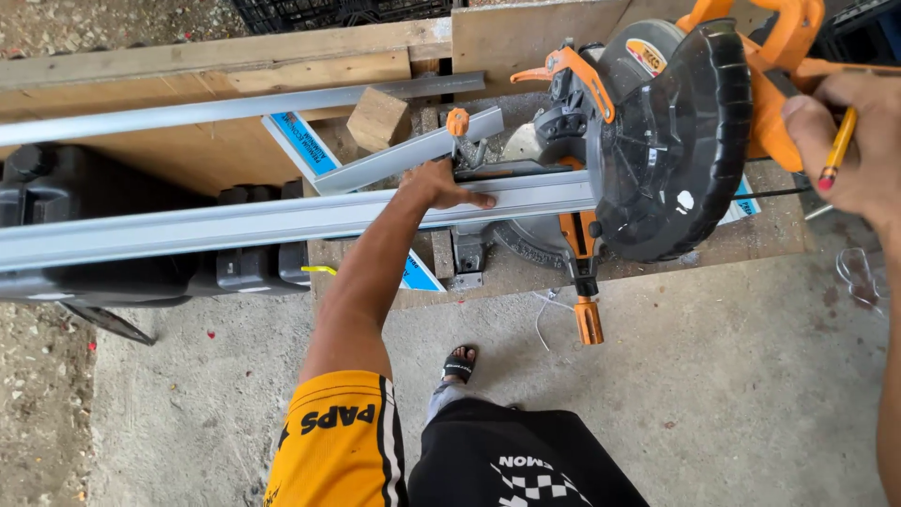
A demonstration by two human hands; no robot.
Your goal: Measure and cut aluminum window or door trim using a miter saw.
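My left hand [439,186] lies flat on a long grey aluminium profile [235,223] and presses it down on the bed of an orange and black mitre saw [671,141]. The profile runs from the far left edge under the saw's black blade guard. My right hand [849,141] is at the upper right, by the saw's orange handle, with a yellow pencil [837,150] pinched between its fingers. Whether it also touches the handle is unclear.
A second grey profile [206,111] lies along the wooden boards [282,66] behind. A short profile piece [413,155] and a small wood block [378,118] sit near the saw fence. Black cases [113,272] stand left, under the profile. The concrete floor [704,376] lies below, with my sandalled foot [459,363].
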